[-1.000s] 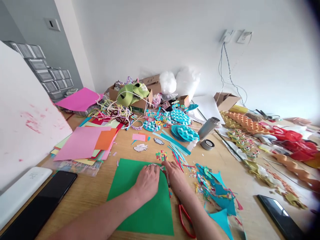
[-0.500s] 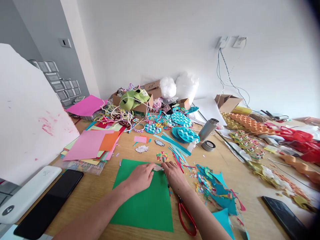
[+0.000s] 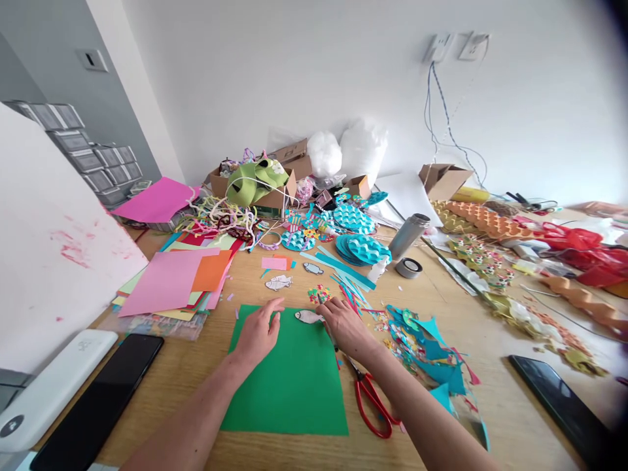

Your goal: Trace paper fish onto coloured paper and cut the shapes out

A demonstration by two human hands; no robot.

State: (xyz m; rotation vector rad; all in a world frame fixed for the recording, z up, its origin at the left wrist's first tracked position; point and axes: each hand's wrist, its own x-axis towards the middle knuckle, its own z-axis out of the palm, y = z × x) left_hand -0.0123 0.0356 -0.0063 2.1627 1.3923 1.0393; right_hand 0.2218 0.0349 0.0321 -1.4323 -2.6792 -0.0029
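A small pale fish cutout lies at the top of the green paper sheet. My right hand is closed at its tail end, fingers bent down over it. A thin dark stick-like thing shows partly at those fingers; its kind is hidden. Over the sheet's upper left my left hand is open, fingers apart and holding nothing. Red-handled scissors lie under my right forearm. Beyond the sheet are a white fish cutout and a blue-grey fish cutout.
Coloured paper sheets are stacked at left, near a black phone. Blue scraps spread at right, with another phone beyond. A steel flask, small white bottle and teal paper discs stand behind.
My left hand has let go of the fish cutout and moved left with its fingers apart. My right hand stays at the tail end. The view has shifted slightly.
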